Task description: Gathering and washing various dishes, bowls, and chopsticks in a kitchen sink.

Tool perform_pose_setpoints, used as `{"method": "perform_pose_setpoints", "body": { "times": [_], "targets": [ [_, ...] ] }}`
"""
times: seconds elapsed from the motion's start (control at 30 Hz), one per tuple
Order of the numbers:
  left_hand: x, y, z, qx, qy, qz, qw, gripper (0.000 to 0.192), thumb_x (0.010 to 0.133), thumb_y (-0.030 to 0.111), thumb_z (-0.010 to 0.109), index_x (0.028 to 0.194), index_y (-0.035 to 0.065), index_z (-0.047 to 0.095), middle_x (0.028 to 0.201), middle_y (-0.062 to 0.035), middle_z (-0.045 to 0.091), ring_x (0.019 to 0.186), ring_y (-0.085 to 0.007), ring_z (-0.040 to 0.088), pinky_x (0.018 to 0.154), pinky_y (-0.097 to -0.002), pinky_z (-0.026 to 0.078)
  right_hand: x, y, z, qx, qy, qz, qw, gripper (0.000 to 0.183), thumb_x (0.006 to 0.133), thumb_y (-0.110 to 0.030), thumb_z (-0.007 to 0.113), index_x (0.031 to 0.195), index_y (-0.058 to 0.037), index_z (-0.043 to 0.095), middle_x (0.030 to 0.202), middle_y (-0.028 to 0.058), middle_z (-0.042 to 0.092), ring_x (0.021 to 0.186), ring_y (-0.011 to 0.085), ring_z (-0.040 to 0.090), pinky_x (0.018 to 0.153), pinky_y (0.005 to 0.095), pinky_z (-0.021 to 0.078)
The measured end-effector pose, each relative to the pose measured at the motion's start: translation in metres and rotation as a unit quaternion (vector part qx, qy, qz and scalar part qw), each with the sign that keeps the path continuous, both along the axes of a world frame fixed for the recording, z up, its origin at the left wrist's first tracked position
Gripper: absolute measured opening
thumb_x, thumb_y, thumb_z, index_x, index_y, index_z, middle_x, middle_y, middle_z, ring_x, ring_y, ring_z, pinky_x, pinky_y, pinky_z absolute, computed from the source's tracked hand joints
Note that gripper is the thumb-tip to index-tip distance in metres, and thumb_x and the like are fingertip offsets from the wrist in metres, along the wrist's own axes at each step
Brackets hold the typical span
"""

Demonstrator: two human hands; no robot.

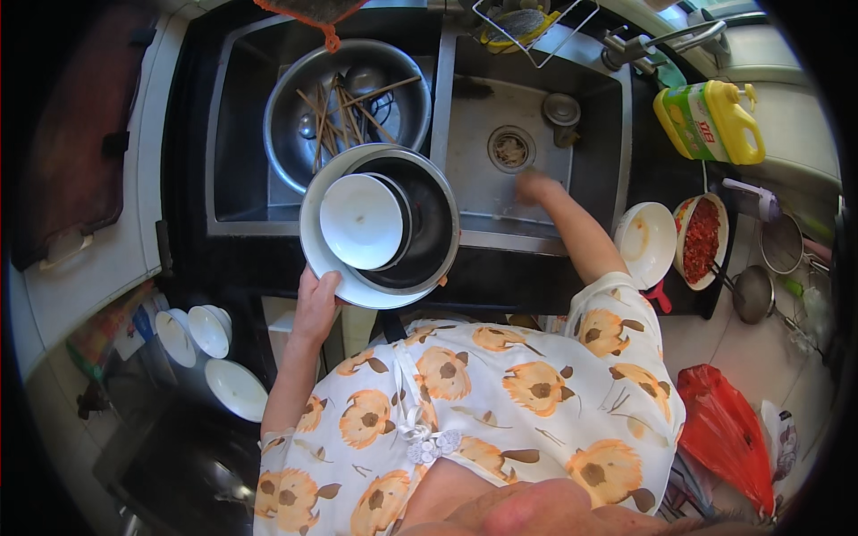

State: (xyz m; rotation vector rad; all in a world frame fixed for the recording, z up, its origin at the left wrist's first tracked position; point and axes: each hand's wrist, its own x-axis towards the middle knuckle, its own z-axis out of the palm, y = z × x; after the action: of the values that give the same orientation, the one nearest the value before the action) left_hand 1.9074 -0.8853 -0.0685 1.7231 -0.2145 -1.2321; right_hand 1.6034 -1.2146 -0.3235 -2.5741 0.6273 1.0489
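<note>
My left hand point(316, 301) grips the rim of a large white bowl point(315, 248) from its near left side. Nested inside it is a steel-rimmed bowl or pot point(436, 221) with a dark interior. A small white bowl point(360, 218) lies on top, with a speck at its middle. My right hand point(533, 186) reaches into the right sink basin point(536, 208), blurred, close to the drain strainer point(511, 149), which holds pale scraps. Whether those fingers hold anything cannot be seen. In the left basin, a stainless steel basin point(278, 127) carries several chopsticks point(342, 117), spoons and a ladle.
At the right stand a yellow detergent jug point(710, 122), a soiled white bowl point(645, 244) and a bowl of chopped red food point(702, 241). A faucet point(627, 50) and a wire rack point(536, 33) edge the sink. White dishes point(236, 388) stand at left, a red plastic bag point(724, 429) at right.
</note>
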Motion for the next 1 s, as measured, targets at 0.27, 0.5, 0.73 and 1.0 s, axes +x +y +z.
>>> {"method": "perform_pose_setpoints", "body": {
  "times": [0.27,0.5,0.73,1.0],
  "targets": [
    [0.0,0.003,0.0,0.009,0.001,-0.001,1.0,0.034,0.08,0.012,0.041,0.111,-0.0013,0.047,0.09,-0.0069,0.054,0.075,-0.0115,0.056,0.06,-0.0248,0.051,0.065,-0.032,0.048,0.057,-0.161,-0.156,0.973,0.021,0.074,-0.02,0.054,0.084,-0.0047,0.065,0.082,0.0154,0.065,0.078,0.03,0.063,0.071,0.0386,0.0488],
    [-0.002,0.001,0.004,0.027,0.003,0.01,1.0,0.033,0.081,0.012,0.042,0.111,-0.0005,0.046,0.091,-0.0063,0.055,0.074,-0.011,0.057,0.059,-0.0244,0.051,0.08,-0.022,0.013,0.103,-0.236,-0.239,0.936,0.023,0.076,-0.021,0.054,0.087,-0.003,0.064,0.083,0.0169,0.064,0.079,0.0332,0.061,0.072,0.0395,0.0482],
    [-0.001,0.004,-0.003,0.005,-0.008,0.001,1.0,0.033,0.081,0.012,0.042,0.111,0.0,0.046,0.09,-0.0051,0.054,0.071,-0.0087,0.054,0.058,-0.0212,0.047,0.095,-0.017,0.028,-0.271,-0.207,-0.134,0.931,0.024,0.079,-0.01,0.05,0.098,-0.0018,0.061,0.112,0.0211,0.053,0.094,0.0309,0.057,0.077,0.0395,0.0492],
    [0.002,0.006,-0.001,0.004,0.004,0.006,1.0,0.033,0.081,0.013,0.042,0.112,0.0,0.046,0.091,-0.0057,0.054,0.073,-0.0094,0.055,0.059,-0.0228,0.049,0.07,-0.009,0.062,-0.142,-0.119,-0.15,0.971,0.019,0.076,-0.008,0.051,0.087,-0.0015,0.064,0.094,0.0204,0.061,0.087,0.0333,0.061,0.077,0.0418,0.0493]
  ]
}}
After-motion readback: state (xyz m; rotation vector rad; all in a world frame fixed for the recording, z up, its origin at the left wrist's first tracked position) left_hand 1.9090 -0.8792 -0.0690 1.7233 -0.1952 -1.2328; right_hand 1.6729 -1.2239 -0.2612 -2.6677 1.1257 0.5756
